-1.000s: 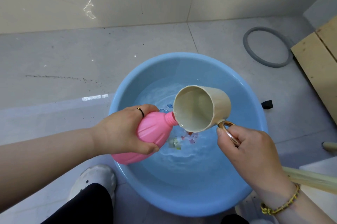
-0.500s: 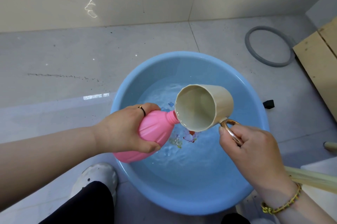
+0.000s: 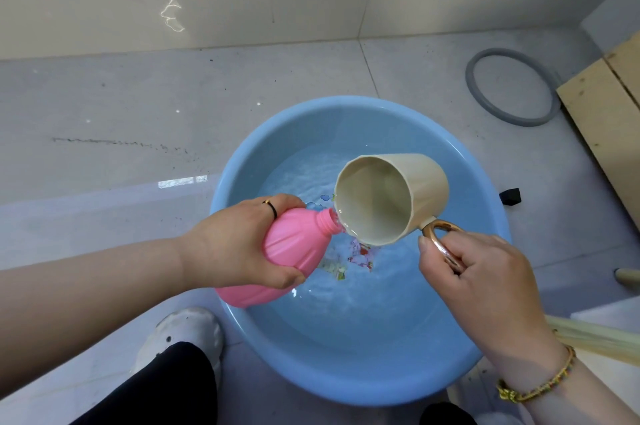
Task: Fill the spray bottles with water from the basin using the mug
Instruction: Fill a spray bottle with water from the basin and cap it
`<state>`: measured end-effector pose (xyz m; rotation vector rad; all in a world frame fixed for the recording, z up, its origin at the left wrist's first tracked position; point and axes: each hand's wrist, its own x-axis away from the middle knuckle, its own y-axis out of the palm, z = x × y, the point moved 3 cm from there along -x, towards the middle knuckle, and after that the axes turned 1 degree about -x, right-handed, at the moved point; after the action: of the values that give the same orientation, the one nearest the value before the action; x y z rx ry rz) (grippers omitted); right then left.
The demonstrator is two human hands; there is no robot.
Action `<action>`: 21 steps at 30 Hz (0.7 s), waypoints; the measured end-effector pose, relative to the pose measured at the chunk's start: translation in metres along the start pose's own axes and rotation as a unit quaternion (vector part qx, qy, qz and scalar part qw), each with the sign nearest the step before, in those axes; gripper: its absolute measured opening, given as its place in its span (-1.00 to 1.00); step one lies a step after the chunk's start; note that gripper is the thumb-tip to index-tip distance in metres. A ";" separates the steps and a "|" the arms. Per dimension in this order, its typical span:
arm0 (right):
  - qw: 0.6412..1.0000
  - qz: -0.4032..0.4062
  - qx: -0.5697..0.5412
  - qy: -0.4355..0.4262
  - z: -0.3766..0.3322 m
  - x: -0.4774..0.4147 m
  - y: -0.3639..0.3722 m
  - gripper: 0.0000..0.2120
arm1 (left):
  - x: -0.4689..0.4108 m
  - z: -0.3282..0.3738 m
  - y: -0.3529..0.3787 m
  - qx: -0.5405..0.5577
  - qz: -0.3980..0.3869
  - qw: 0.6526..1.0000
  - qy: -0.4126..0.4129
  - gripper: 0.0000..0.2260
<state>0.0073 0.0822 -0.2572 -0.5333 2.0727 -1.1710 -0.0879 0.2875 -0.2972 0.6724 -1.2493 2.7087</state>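
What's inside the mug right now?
Shallow water pooled at the lower lip of the mug, beside the pink bottle; its other walls are bare. The bottle is opaque, its fill hidden.

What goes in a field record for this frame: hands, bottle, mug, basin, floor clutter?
left hand: grips bottle, pink, tilted, neck open
right hand: holds mug by its gold handle
mug: tipped, lip at the bottle's mouth, thin pool of water at the lip
basin: blue, on the floor, holds water
floor, to the basin's right: grey ring, wooden board, small black block
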 end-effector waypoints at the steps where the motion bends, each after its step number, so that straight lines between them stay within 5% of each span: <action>1: 1.000 0.002 0.003 -0.004 0.000 0.000 0.000 -0.67 | 0.000 0.000 0.000 0.002 0.000 1.000 0.000 -0.23; 21: 0.999 0.038 0.029 -0.026 -0.001 -0.004 -0.002 -0.63 | -0.001 0.001 0.000 -0.004 0.002 1.000 0.006 -0.22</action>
<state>0.0088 0.0843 -0.2533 -0.4485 1.9908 -1.1582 -0.0872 0.2868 -0.2970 0.6523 -1.2599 2.7046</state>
